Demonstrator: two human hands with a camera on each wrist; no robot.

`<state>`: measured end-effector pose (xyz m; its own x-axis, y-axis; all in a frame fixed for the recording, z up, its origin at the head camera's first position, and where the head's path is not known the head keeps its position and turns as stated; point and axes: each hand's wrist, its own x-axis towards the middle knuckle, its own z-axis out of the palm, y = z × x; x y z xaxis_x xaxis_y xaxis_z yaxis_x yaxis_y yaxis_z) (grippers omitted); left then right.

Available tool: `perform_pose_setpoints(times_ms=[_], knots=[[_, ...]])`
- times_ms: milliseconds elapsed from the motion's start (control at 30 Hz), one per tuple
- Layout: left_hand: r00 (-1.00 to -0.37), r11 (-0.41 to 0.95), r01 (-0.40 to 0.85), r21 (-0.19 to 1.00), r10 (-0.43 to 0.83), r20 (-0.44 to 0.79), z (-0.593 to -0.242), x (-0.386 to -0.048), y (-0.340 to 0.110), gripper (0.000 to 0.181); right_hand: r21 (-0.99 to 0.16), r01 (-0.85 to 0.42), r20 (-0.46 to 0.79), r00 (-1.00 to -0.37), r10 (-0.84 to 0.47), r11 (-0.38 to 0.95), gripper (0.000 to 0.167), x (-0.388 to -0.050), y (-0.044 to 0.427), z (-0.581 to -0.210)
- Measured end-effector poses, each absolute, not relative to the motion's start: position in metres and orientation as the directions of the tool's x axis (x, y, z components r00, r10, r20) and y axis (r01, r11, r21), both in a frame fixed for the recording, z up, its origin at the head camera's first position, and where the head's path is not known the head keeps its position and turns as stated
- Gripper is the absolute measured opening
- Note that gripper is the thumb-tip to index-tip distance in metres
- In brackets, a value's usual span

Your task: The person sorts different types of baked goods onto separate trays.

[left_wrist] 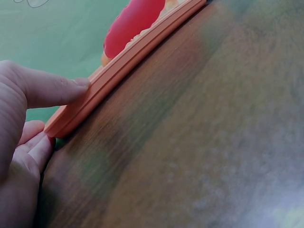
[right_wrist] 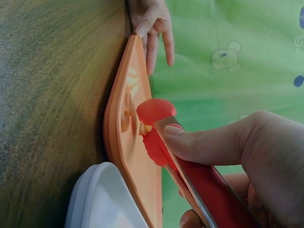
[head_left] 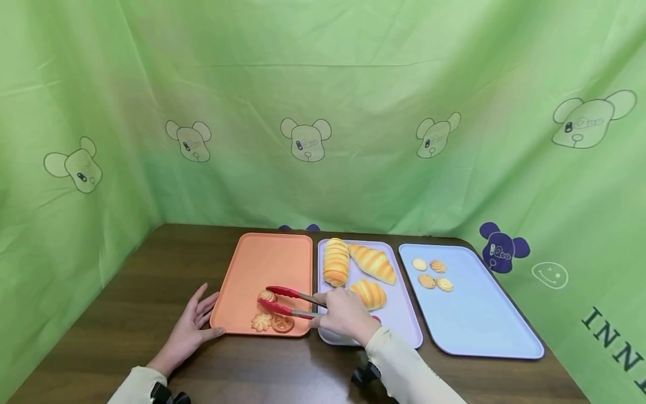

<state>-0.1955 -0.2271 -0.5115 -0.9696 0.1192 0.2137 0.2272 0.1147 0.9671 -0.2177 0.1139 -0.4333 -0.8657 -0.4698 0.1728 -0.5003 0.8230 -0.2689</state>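
Observation:
My right hand [head_left: 348, 314] grips a pair of tongs with red tips [head_left: 284, 292], reaching left over the orange tray [head_left: 275, 255]. A swirled round cookie [head_left: 266, 295] lies between the two tips; whether both touch it I cannot tell. Nearer the tray's front edge are a flower-shaped cookie [head_left: 261, 322] and a browner round cookie [head_left: 282, 324]. My left hand [head_left: 188, 328] is at the tray's front left corner, fingers extended along its side. In the left wrist view, the thumb [left_wrist: 57, 88] presses on the tray's outer wall [left_wrist: 102, 85].
Beside the orange tray, a lilac tray [head_left: 404, 322] bears a ridged bread roll [head_left: 336, 262], a striped long bread [head_left: 373, 262] and a croissant [head_left: 369, 294]. Farther right, a blue tray [head_left: 484, 320] holds several small cookies [head_left: 438, 266]. A green printed cloth [head_left: 353, 191] hangs behind the table.

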Motion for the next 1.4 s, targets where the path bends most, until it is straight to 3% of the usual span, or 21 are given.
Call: perform_pose_setpoints(times_ms=[233,633,1400], knots=[[-0.968,0.119,0.232,0.965,0.122,0.218,-0.511,-0.196,-0.226,0.109,-0.27,-0.496,0.188,-0.868,-0.46,0.825,0.047,-0.215,0.12,-0.428],[-0.954,0.085,0.279,0.956,0.137,0.266,-0.518,-0.196,-0.231,0.109,-0.22,-0.51,0.27,-0.851,-0.45,0.832,0.049,-0.202,0.146,-0.418],[-0.941,0.066,0.32,0.945,0.141,0.309,-0.514,-0.196,-0.227,0.108,-0.212,-0.336,0.264,-0.924,-0.278,0.917,0.061,-0.179,0.232,-0.386]])
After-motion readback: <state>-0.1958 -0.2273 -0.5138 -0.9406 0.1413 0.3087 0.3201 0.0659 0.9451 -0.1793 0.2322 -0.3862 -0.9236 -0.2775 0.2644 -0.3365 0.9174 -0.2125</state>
